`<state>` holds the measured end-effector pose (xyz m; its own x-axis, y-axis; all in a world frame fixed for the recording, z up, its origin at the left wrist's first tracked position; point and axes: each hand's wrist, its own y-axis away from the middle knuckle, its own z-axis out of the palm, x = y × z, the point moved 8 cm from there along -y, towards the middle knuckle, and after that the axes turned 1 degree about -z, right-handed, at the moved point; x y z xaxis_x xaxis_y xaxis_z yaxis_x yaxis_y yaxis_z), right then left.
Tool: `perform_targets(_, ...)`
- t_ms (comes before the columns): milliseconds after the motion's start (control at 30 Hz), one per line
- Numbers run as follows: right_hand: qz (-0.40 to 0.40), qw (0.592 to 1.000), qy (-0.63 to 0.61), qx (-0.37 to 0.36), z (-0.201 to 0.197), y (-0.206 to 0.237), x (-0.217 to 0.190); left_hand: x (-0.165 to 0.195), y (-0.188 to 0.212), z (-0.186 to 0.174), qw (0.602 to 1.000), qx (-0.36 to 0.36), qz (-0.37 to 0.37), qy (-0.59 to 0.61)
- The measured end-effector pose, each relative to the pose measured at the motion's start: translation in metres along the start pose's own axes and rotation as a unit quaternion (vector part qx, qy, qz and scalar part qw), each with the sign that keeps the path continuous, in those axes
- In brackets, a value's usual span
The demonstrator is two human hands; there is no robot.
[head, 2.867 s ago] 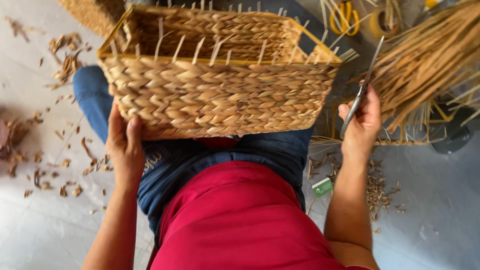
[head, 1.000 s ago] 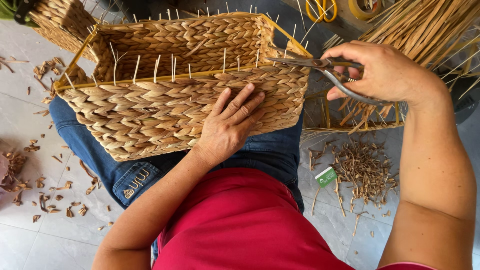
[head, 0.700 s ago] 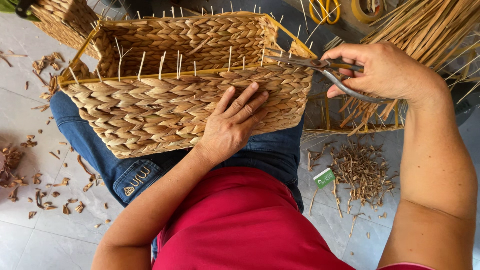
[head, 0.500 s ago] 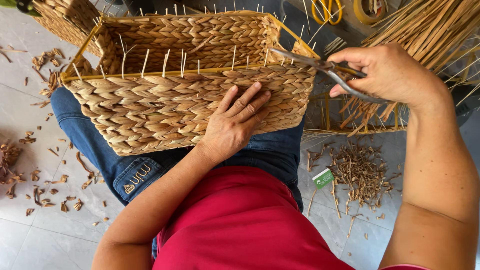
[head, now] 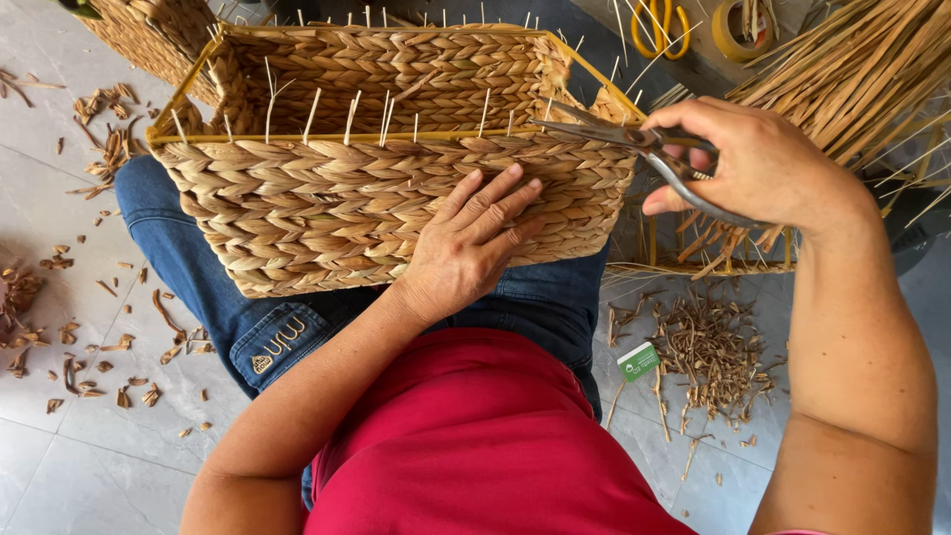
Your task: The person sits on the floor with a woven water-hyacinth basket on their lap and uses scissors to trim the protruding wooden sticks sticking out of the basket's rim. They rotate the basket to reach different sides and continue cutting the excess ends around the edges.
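The left hand (head: 471, 243) lies flat, palm down, on the near wall of the woven basket (head: 327, 208), its fingers slightly spread and pointing up and to the right toward the rim, the thumb tucked low. The forearm runs down and left across the lap. The basket rests tilted on the person's knees, open side up, in the middle of the scene; thin pale stalk ends stick up all along its yellow-framed rim.

The right hand (head: 758, 163) comes in from the right with the wrist bent, its fingers curled through the handles of one pair of metal scissors (head: 634, 144). The blades point left, nearly closed, with their tips at the basket's right near corner just above the rim. The forearm drops straight down the right edge.

One bundle of dry straw (head: 872, 69) fans out on the far right, behind the right hand. One second woven basket (head: 149, 30) shows at the far left corner. One pair of yellow-handled scissors (head: 659, 22) and one roll of tape (head: 738, 25) lie at the far edge. One small green card (head: 640, 361) lies on the floor to the right, beside a heap of cut scraps (head: 708, 347). More scraps (head: 89, 159) are scattered on the left tiles.
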<state>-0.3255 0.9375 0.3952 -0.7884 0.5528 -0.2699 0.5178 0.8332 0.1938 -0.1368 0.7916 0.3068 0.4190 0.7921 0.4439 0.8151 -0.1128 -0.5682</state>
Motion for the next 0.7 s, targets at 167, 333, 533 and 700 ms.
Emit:
perform_targets(167,-0.020,1.000,-0.016,-0.017,0.002,-0.018,-0.014,0.000,0.000,-0.001,1.000,0.002,0.000,0.001)
perform_targets(333,-0.055,0.998,-0.033,-0.009,0.003,-0.028,-0.024,-0.002,0.000,-0.001,1.000,0.008,-0.006,0.007)
perform_targets(533,0.022,0.999,-0.046,-0.016,0.009,-0.026,-0.009,-0.002,0.001,-0.001,1.000,0.010,0.001,-0.004)
perform_targets(700,0.042,0.998,-0.039,-0.002,0.011,-0.021,0.000,0.000,0.000,-0.007,1.000,0.014,0.001,0.016)
